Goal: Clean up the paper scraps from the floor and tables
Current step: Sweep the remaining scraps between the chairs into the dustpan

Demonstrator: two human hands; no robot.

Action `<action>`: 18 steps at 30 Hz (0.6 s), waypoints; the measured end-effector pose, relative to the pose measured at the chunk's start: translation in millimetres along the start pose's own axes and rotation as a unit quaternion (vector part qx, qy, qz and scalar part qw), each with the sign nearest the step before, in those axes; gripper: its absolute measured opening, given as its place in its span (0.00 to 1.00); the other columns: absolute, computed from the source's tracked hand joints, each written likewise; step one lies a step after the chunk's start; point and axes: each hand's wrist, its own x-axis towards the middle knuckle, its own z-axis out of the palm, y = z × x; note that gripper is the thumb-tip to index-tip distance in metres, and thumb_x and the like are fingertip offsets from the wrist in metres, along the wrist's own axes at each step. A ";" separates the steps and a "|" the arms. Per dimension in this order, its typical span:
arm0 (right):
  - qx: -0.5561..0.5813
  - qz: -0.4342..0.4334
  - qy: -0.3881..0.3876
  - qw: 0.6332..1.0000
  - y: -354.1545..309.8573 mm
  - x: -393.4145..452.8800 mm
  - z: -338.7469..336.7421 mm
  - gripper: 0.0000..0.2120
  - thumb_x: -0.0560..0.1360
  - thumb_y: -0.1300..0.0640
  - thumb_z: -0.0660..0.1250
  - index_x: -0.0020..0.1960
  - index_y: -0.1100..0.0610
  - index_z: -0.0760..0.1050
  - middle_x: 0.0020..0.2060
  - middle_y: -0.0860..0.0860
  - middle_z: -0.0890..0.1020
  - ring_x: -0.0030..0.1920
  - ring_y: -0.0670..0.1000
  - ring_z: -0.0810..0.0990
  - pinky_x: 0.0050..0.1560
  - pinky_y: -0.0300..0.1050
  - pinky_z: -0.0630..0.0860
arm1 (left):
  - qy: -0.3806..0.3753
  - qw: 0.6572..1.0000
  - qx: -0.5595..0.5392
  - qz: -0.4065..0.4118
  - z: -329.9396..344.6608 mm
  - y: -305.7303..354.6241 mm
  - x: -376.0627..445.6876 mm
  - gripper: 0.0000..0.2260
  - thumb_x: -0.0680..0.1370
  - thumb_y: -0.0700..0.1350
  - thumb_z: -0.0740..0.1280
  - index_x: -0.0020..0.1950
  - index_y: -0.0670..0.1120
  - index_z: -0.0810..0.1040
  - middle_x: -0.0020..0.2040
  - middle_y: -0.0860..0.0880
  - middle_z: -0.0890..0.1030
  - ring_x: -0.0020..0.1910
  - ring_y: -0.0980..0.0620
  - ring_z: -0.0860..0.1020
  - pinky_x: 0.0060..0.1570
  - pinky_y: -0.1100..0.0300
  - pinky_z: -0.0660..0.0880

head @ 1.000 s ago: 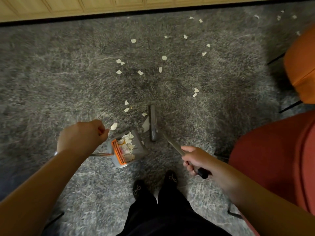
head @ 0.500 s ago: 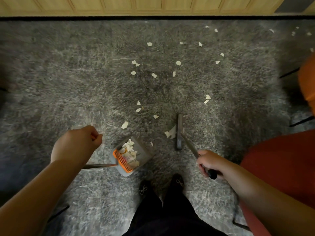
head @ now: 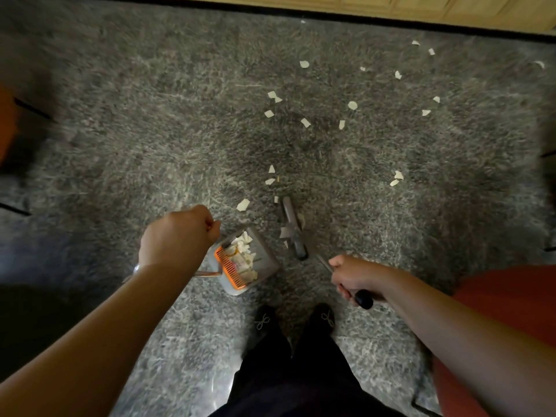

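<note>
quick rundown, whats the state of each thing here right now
dustpan: on the carpet, holding scraps
broom: head down on the carpet
loose paper scraps: scattered on the carpet, unswept
left hand: fist around the dustpan handle
right hand: gripping the broom handle

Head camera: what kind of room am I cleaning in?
Probably a carpeted indoor room, perhaps a lounge or office. Grey shaggy carpet covers the floor, pale wood panelling runs along the far edge, and an orange-red seat stands on the right.
</note>
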 end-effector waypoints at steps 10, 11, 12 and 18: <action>0.031 0.002 -0.106 0.994 -27.4 -44.8 40.6 0.27 0.80 0.64 0.55 0.76 0.49 0.55 0.33 0.53 0.72 0.24 0.45 0.69 0.23 0.36 0.64 | -0.001 1.000 0.005 -0.005 -0.5 -0.9 -0.1 0.11 0.78 0.60 0.63 0.44 0.54 0.77 0.28 0.53 0.71 0.27 0.49 0.71 0.24 0.65 0.59; 0.032 -0.003 -0.110 0.993 -27.7 -49.9 40.5 0.27 0.80 0.64 0.55 0.76 0.49 0.55 0.34 0.53 0.72 0.24 0.45 0.69 0.23 0.36 0.65 | 0.000 1.000 0.002 -0.005 -0.2 -0.5 -2.6 0.11 0.78 0.60 0.63 0.44 0.54 0.77 0.28 0.53 0.72 0.26 0.50 0.70 0.24 0.65 0.60; 0.031 -0.006 -0.113 0.993 -27.7 -54.8 39.8 0.27 0.80 0.64 0.55 0.76 0.49 0.55 0.34 0.53 0.72 0.24 0.45 0.70 0.23 0.36 0.65 | 0.002 1.000 0.000 -0.004 0.1 -0.2 -4.9 0.11 0.78 0.60 0.63 0.44 0.54 0.77 0.29 0.53 0.73 0.26 0.50 0.70 0.24 0.65 0.60; -0.020 -0.018 -0.120 0.992 -30.0 -74.6 37.9 0.27 0.80 0.64 0.56 0.76 0.49 0.56 0.35 0.53 0.72 0.24 0.45 0.70 0.24 0.36 0.68 | 0.005 1.000 -0.012 -0.003 -2.3 -2.8 -10.7 0.12 0.77 0.61 0.62 0.44 0.54 0.77 0.28 0.54 0.72 0.27 0.49 0.72 0.24 0.64 0.60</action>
